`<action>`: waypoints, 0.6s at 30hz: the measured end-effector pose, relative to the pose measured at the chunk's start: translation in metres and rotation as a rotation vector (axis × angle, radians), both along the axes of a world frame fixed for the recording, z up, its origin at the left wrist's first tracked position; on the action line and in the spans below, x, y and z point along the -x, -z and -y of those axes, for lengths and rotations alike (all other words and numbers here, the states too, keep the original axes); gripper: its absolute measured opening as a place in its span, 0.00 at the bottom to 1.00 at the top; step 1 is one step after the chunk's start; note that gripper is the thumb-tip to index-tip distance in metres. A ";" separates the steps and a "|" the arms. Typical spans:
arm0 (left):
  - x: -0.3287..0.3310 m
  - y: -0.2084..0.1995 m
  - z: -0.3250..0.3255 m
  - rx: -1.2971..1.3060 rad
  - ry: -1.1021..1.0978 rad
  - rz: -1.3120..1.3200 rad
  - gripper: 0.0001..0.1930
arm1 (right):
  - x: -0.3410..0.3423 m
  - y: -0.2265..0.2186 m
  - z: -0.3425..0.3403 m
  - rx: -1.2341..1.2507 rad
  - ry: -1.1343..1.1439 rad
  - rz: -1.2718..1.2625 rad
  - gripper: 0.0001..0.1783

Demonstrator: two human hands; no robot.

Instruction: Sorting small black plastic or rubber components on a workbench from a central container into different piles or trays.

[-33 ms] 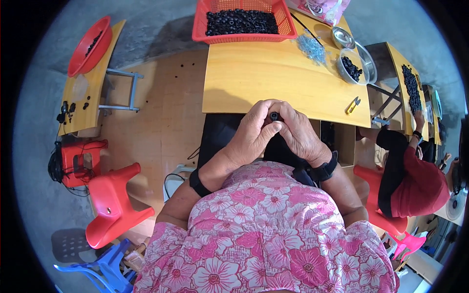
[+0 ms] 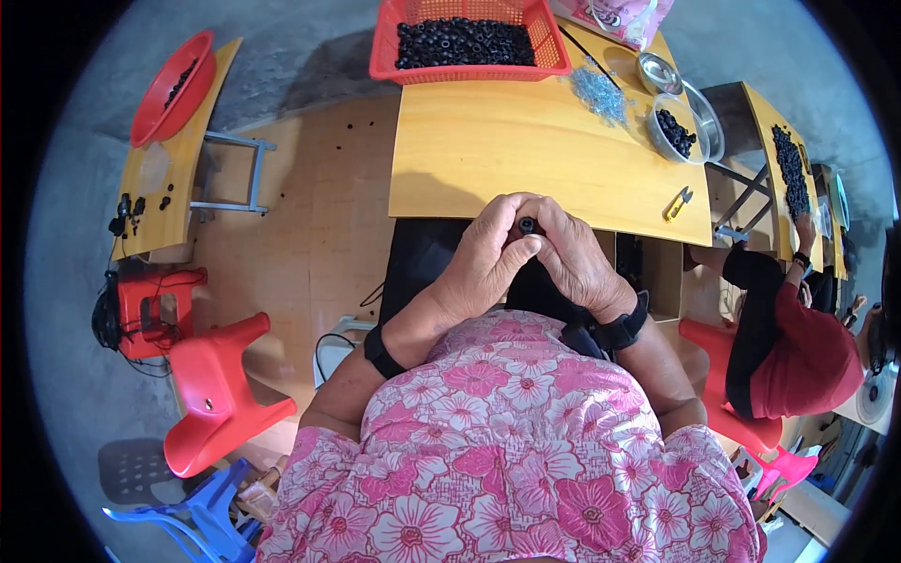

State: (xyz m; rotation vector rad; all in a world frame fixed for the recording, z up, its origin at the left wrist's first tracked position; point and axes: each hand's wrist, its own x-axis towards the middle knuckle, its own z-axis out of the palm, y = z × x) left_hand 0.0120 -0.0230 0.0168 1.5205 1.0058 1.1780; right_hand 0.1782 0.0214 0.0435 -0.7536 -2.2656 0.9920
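Note:
Both hands meet at the table's near edge around a small black ring-shaped part (image 2: 527,225), its round hole facing up. My left hand (image 2: 493,249) is closed on it, the thumb pressing from below. My right hand (image 2: 577,258) wraps the other side with its fingers curled over. Most of the part is hidden by the fingers, so its full shape cannot be made out. On the yellow table (image 2: 497,141), yellow-handled thread snips (image 2: 678,203) lie to the right of my hands.
A red basket (image 2: 469,71) of black parts stands at the far edge. Small clear pieces (image 2: 601,94) lie beside a clear bowl (image 2: 674,131) of black parts and a metal bowl (image 2: 657,73). Red stools (image 2: 221,394) stand left. A co-worker in a red top (image 2: 807,347) sits right.

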 end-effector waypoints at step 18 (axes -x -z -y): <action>0.007 -0.023 -0.010 -0.219 -0.205 -0.132 0.10 | -0.004 -0.001 -0.001 1.243 -0.135 -0.681 0.18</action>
